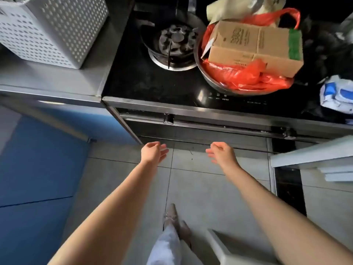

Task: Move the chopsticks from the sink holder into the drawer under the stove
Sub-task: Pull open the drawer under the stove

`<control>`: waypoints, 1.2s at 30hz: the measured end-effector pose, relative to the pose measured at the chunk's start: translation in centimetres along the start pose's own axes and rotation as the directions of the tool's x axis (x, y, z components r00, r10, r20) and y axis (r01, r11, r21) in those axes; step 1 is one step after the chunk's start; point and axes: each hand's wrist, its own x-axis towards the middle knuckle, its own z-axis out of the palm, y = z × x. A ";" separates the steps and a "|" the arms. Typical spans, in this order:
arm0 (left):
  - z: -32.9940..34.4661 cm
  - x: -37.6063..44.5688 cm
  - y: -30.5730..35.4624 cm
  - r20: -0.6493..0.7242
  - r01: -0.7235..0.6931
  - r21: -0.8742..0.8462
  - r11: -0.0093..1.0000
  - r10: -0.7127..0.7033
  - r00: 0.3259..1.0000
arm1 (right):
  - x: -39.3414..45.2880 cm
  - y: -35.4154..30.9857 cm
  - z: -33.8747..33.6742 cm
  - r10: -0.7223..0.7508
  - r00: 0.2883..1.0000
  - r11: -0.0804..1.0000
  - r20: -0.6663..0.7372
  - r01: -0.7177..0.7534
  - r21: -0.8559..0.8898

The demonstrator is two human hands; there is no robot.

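Hands, left [154,152] and right [221,152], hang loose-fingered, grasping nothing, below the stove [152,81]

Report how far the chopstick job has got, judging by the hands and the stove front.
Done: nothing that shows; no chopsticks, sink or holder are in view. In hand: nothing; the left hand and right hand are both open and hold nothing, out over the floor before the stove. The panel under the stove looks closed. Left: whether chopsticks already went in cannot be told.
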 end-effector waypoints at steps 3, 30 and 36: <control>0.8 4.3 0.8 0.048 0.095 -0.142 0.985 -0.089 0.995 | 4.4 0.1 0.6 0.201 0.969 0.883 0.144 -0.243 0.401; 2.3 18.1 2.0 0.153 0.235 -0.638 0.733 -0.179 0.972 | 17.0 0.6 3.4 0.355 0.920 0.386 0.166 -0.306 0.870; 3.0 17.7 1.9 0.095 0.176 -0.618 0.767 -0.150 0.984 | 17.2 1.5 3.5 0.356 0.920 0.410 0.164 -0.312 0.857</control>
